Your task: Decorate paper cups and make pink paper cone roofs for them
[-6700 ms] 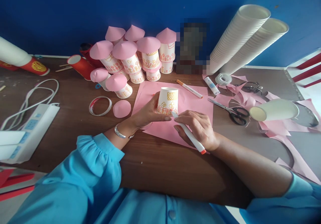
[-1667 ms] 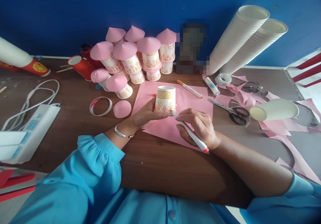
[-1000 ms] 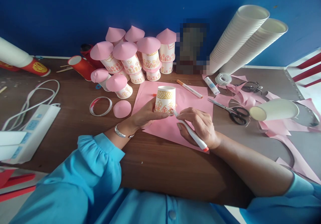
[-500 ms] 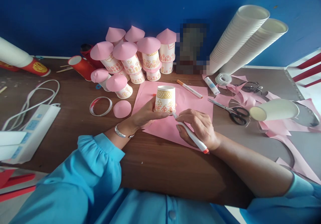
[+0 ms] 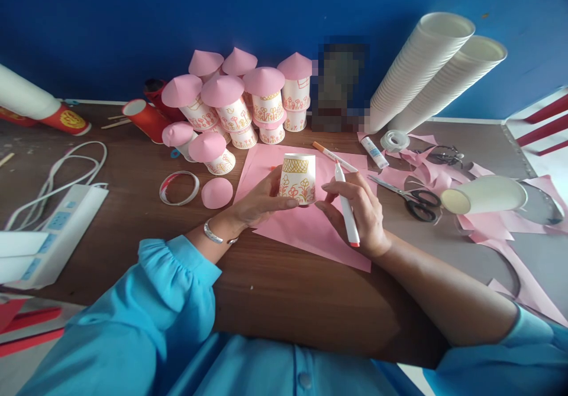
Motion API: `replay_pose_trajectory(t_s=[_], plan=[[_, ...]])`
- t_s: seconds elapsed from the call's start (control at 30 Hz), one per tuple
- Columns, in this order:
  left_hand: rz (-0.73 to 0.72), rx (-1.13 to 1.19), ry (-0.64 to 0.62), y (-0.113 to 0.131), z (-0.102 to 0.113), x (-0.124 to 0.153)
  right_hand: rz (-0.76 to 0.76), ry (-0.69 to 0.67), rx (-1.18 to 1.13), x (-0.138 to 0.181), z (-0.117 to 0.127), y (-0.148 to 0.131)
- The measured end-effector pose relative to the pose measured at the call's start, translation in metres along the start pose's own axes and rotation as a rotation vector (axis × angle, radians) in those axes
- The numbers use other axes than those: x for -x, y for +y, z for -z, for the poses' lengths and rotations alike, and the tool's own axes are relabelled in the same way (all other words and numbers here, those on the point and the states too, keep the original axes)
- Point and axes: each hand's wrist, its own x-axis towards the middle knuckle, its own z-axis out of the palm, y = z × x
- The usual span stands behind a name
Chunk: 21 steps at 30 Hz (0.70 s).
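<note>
A blue wall [image 5: 133,17] is spanning the back, and in front of it a brown table [image 5: 239,307] is carrying everything else. Two tall stacks of white cups [image 5: 417,76] are leaning at the right rear, while a cluster of cup towers [image 5: 233,112] with pink cone roofs is standing left of centre. Pink sheets [image 5: 306,236] are spreading under the hands, and a white power strip [image 5: 57,248] is lying well apart on the left. The left hand [image 5: 261,198] is gripping a flowered cup, fingers and thumb closing around its left side and lower edge; the right hand [image 5: 366,218] is bending its fingers around a white marker, thumb and index fingertip reaching just beside the cup, whether touching it one cannot tell. Black-handled scissors [image 5: 407,195] are resting right of the sheets. The flowered cup [image 5: 297,183] itself is showing a yellow lattice band over orange and yellow blooms, above the pink sheets. The white marker [image 5: 348,218] is tilting, its orange-red tip pointing up and away from the cup.
</note>
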Motion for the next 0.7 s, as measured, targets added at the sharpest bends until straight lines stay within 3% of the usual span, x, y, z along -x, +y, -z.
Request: replay_pose_trajectory(t_s=[0.37,0.7], plan=[[0.025,-0.039,-0.121,0.0013,-0.0009,0.0008,-0.011,-0.029,-0.008,0.0079,-0.0044,0.0007],[0.084,-0.088,-0.004,-0.0004,-0.0037,-0.0007,0.089,-0.069,-0.018,0.0078,-0.0051,-0.0006]])
